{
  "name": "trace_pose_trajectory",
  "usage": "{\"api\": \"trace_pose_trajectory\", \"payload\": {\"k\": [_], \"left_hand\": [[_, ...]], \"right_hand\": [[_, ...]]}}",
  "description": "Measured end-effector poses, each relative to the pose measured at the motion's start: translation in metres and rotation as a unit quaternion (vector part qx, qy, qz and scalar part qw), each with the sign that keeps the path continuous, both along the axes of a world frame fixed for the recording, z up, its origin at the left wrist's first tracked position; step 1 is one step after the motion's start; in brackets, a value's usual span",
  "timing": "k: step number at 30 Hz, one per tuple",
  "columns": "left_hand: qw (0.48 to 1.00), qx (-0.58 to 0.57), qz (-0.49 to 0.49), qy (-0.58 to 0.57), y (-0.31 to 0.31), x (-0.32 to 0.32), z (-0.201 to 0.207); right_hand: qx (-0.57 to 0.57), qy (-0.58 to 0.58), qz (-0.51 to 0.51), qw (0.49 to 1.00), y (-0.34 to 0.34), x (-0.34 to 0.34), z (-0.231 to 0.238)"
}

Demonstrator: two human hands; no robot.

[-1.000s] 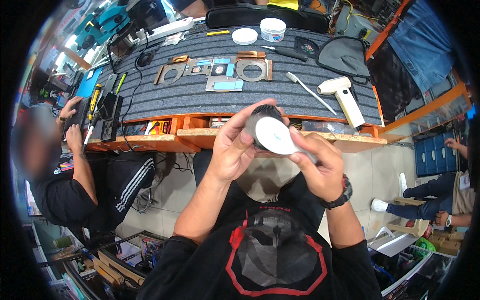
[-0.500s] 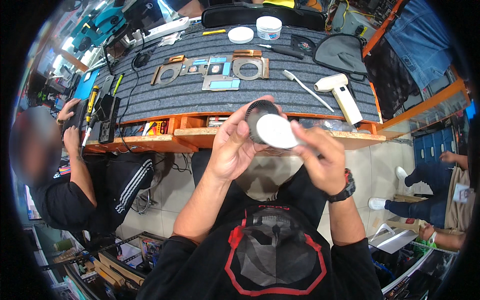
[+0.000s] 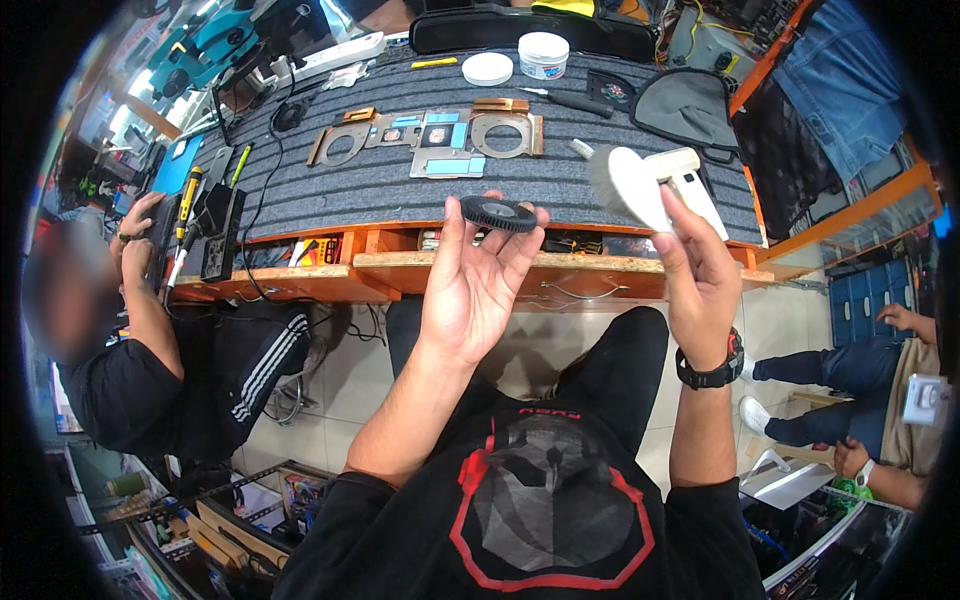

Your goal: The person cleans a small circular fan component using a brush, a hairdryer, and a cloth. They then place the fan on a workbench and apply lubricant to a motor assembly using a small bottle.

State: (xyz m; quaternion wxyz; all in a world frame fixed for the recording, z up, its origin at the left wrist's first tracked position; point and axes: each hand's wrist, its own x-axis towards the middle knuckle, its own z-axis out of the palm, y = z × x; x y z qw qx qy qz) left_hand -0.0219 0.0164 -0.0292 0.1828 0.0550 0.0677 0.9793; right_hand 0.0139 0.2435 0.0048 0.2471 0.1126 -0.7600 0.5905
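Observation:
My left hand [image 3: 462, 305], palm up, grips a round black fan wheel [image 3: 498, 214] with fine blades round its rim. The wheel lies nearly flat between the thumb and fingers, just in front of the bench edge. To its right and higher, my right hand [image 3: 706, 285] holds a white brush [image 3: 640, 190] by its handle, with the pale bristles facing left. Brush and wheel are apart. Beyond them on the bench lies a heatsink plate [image 3: 423, 152] with copper fins, two ring openings and blue pads.
A striped grey mat [image 3: 350, 200] covers the bench. A white handheld blower [image 3: 702, 207] and a toothbrush [image 3: 580, 149], partly hidden by the brush, lie right. Behind stand a white tub [image 3: 543, 58], its lid [image 3: 487, 69] and a black-handled tool [image 3: 570, 102]. A co-worker [image 3: 130, 370] sits left.
My right hand has moved the brush up and right, away from the fan wheel. My left hand has tipped the wheel from facing me to nearly flat.

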Motion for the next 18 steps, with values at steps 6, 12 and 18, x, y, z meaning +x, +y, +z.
{"api": "trace_pose_trajectory", "payload": {"k": [6, 12, 18], "left_hand": [[0.999, 0.037, -0.012, -0.018, 0.002, 0.003, 0.007], [0.997, 0.065, -0.032, -0.025, 0.001, 0.002, 0.008], [0.996, 0.078, -0.036, -0.032, 0.000, 0.002, 0.006]], "right_hand": [[-0.008, 0.023, 0.012, 1.000, -0.004, 0.008, 0.003], [0.002, 0.022, 0.011, 1.000, -0.004, 0.011, 0.002], [-0.010, 0.036, 0.003, 0.999, -0.006, 0.012, 0.002]]}}
